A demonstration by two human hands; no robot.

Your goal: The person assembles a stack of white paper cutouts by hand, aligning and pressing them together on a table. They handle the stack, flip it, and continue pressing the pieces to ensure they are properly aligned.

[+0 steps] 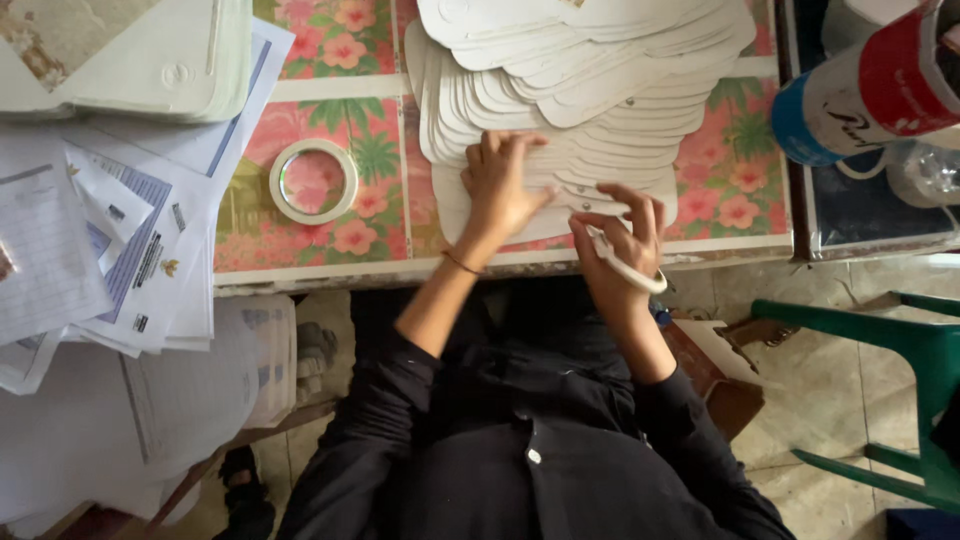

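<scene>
My left hand (500,180) lies flat with fingers spread on the nearest sheet of a fanned stack of cream cardboard cutouts (570,90) on the floral tablecloth. My right hand (622,245) is at the table's near edge beside that sheet, fingers curled around a thin white ring (628,268) that looks like a roll of tape. Both sleeves are black, and a thin band circles my left wrist.
A larger tape roll (313,181) lies on the flowered tablecloth (350,60) to the left. Piles of printed papers (110,230) overhang the left side. A red, white and blue can (860,90) lies at the top right, and a green plastic chair (900,370) stands on the floor to the right.
</scene>
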